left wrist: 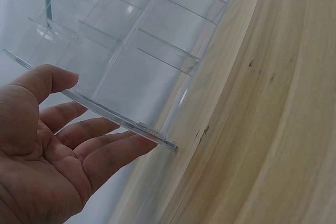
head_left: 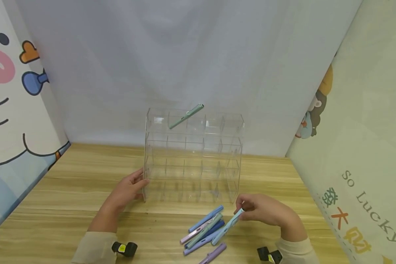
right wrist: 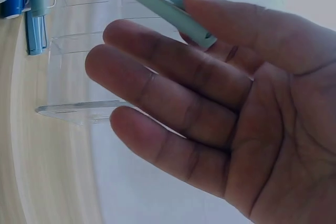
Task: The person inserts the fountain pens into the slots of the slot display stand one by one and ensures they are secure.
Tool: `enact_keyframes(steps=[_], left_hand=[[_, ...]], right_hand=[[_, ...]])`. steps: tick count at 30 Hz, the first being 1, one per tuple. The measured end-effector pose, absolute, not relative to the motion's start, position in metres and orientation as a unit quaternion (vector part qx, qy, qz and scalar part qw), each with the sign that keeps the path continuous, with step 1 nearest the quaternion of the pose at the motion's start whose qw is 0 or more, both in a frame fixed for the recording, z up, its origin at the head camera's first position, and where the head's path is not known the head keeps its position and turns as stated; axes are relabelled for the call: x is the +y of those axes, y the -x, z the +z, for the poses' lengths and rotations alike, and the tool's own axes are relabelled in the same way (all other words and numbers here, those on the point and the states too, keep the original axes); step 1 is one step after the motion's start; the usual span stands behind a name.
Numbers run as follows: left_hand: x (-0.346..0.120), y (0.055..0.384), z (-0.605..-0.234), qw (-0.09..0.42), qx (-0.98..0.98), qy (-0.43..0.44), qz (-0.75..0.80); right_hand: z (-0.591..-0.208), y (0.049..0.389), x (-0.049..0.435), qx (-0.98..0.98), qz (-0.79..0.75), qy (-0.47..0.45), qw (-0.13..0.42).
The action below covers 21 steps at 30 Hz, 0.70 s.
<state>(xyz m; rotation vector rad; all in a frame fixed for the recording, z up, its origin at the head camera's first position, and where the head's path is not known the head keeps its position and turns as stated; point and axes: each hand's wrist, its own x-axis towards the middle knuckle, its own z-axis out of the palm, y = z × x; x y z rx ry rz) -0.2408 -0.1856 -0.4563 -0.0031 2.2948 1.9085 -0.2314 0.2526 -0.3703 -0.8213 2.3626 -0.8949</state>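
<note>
A clear acrylic pen rack (head_left: pixel 194 157) with rows of compartments stands on the table. My left hand (head_left: pixel 128 189) holds its left side panel, the thumb on one face and the fingers round the edge in the left wrist view. A green pen (head_left: pixel 186 116) leans at a slant in the rack's top row. With thumb and index finger, my right hand (head_left: pixel 262 209) pinches the end of a pale turquoise pen (head_left: pixel 227 226), its other three fingers extended in the right wrist view. That pen slants over the right side of a pen pile.
The pile in front of the rack includes a blue pen (head_left: pixel 206 219), a pink pen (head_left: pixel 195 234) and a green pen (head_left: pixel 204 231). A purple pen (head_left: pixel 213 254) lies nearer the front. Behind the wooden table (head_left: pixel 95 161) hangs a white curtain (head_left: pixel 171 58); printed panels flank both sides.
</note>
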Motion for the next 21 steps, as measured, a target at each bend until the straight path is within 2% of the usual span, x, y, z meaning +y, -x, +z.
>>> enact_keyframes(steps=[21], left_hand=[[-0.185,0.24,-0.455,0.078,0.763,-0.004,0.641]], right_hand=[[-0.359,0.231,0.265,0.853,-0.366,0.284,0.241]])
